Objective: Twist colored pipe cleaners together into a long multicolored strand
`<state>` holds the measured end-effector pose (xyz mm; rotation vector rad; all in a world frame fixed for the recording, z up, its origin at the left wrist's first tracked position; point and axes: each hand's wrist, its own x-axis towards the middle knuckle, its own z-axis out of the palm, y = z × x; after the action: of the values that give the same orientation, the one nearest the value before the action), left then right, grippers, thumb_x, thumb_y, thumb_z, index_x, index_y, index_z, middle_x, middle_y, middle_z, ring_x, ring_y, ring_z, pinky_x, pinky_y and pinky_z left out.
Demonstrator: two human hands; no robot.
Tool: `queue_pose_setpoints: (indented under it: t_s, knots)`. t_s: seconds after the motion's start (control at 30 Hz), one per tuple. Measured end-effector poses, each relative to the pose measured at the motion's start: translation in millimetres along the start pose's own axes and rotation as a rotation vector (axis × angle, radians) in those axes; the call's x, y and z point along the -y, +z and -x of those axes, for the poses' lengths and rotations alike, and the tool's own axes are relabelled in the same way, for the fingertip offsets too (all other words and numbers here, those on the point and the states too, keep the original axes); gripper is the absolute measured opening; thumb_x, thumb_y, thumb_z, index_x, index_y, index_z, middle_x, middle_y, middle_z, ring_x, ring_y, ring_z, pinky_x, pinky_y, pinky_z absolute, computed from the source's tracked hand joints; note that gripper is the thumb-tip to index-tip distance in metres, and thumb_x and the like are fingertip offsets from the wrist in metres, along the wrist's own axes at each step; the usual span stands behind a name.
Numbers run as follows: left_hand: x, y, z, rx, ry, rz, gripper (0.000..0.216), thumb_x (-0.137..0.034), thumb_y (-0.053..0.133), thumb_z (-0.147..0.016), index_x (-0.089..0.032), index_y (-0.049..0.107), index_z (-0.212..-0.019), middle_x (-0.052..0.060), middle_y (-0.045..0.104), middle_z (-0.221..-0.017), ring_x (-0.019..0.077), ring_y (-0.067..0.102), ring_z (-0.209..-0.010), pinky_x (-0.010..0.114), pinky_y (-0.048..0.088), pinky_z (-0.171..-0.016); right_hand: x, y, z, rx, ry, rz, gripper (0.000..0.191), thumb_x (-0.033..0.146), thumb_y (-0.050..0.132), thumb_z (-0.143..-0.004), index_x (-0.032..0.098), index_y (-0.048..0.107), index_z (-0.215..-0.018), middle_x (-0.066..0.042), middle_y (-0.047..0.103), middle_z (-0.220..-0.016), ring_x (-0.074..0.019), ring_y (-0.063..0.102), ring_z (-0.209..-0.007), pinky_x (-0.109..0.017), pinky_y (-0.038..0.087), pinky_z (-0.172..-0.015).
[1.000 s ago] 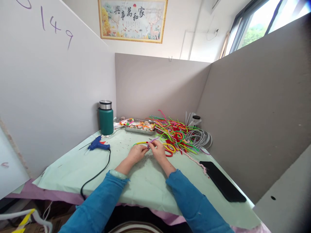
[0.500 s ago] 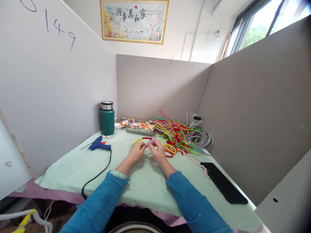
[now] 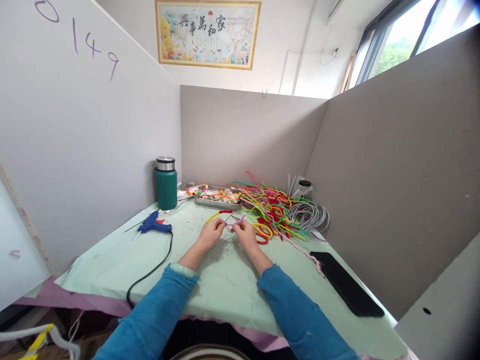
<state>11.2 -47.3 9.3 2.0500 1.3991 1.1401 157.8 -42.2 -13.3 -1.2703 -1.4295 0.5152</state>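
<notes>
Over the middle of the table, my left hand (image 3: 212,233) and my right hand (image 3: 244,234) are close together, fingers pinched. Between them is a short purple pipe cleaner (image 3: 228,224), with one end poking up past my right fingers. Just beyond my hands lies a yellow and red pipe cleaner (image 3: 215,215), partly hidden by my left hand. Scissors with yellow and red handles (image 3: 263,231) rest right of my right hand, their blades partly covered by it.
A pile of colourful pipe cleaners (image 3: 272,205) lies at the back right, beside a coil of grey cord (image 3: 309,216). A metal tray (image 3: 217,203) holds small pieces. Left stand a green bottle (image 3: 166,185) and a blue glue gun (image 3: 154,223). A black slab (image 3: 345,285) lies right.
My hands have drawn slightly apart, so more of the purple pipe cleaner shows between them. The scissor blades behind them are easier to see.
</notes>
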Motion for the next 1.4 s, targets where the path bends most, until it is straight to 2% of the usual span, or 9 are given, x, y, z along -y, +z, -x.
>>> queue_pose_setpoints:
  t_s: [0.1,0.4,0.57,0.83,1.07,1.2,1.4]
  knots:
    - [-0.1,0.2,0.4,-0.004,0.012,0.012,0.026,-0.03,0.041,-0.079,-0.016,0.061,-0.089,-0.003,0.054,-0.056,0.0111,0.049,-0.057,0.021,0.036,-0.056,-0.4,-0.5,-0.5,0.006,0.016,-0.005,0.016,0.027,0.049,-0.069,0.016,0.06,-0.066,-0.003,0.065,-0.061,-0.0153,0.055,-0.056,-0.024,0.037,-0.052]
    - [1.3,0.9,0.1,-0.029,0.052,-0.075,0.031,-0.042,0.045,-0.077,-0.016,0.063,-0.079,0.0,0.062,-0.068,0.0111,0.05,-0.061,0.021,0.034,-0.057,-6.7,1.9,-3.0,0.031,0.032,-0.02,0.014,0.025,0.051,-0.069,0.016,0.06,-0.066,-0.003,0.065,-0.06,-0.0152,0.058,-0.057,-0.023,0.039,-0.053]
    - [0.4,-0.8,0.6,-0.071,0.028,-0.182,0.036,-0.046,0.044,-0.076,-0.017,0.066,-0.076,-0.001,0.059,-0.059,0.0109,0.047,-0.055,0.021,0.029,-0.053,-5.7,4.2,-3.3,0.049,0.057,-0.044,0.012,0.024,0.052,-0.068,0.016,0.06,-0.063,-0.002,0.064,-0.059,-0.0138,0.057,-0.053,-0.022,0.038,-0.05]
    - [-1.6,-0.6,1.2,-0.04,0.108,-0.223,0.037,-0.048,0.044,-0.075,-0.019,0.066,-0.073,-0.001,0.06,-0.058,0.0102,0.046,-0.054,0.02,0.03,-0.054,-11.1,5.3,-7.8,0.092,0.144,-0.213,0.013,0.027,0.054,-0.068,0.016,0.061,-0.065,-0.002,0.063,-0.06,-0.0132,0.055,-0.053,-0.023,0.039,-0.05]
    - [-2.2,-1.4,1.5,-0.076,0.069,-0.271,0.034,-0.046,0.045,-0.075,-0.018,0.065,-0.071,0.001,0.063,-0.063,0.0109,0.049,-0.056,0.02,0.03,-0.055,-10.2,4.0,-8.1,0.09,0.125,-0.363,0.012,0.029,0.055,-0.067,0.018,0.058,-0.066,0.001,0.06,-0.056,-0.0104,0.048,-0.046,-0.021,0.034,-0.045]
    - [-1.6,-1.1,2.3,-0.072,0.105,-0.277,0.034,-0.045,0.046,-0.075,-0.018,0.066,-0.073,0.001,0.063,-0.062,0.011,0.05,-0.056,0.02,0.03,-0.055,-6.1,1.3,-5.9,0.101,0.133,-0.399,0.008,0.026,0.055,-0.066,0.018,0.056,-0.064,0.002,0.058,-0.055,-0.0094,0.044,-0.044,-0.021,0.032,-0.043]
    - [0.8,0.3,2.0,-0.055,0.132,-0.265,0.034,-0.045,0.046,-0.076,-0.019,0.068,-0.075,0.001,0.064,-0.063,0.0107,0.051,-0.056,0.02,0.031,-0.055,-5.9,-6.4,-5.5,0.197,0.227,-0.534,0.012,0.029,0.058,-0.065,0.018,0.055,-0.07,0.003,0.058,-0.058,-0.0077,0.038,-0.04,-0.02,0.026,-0.039]
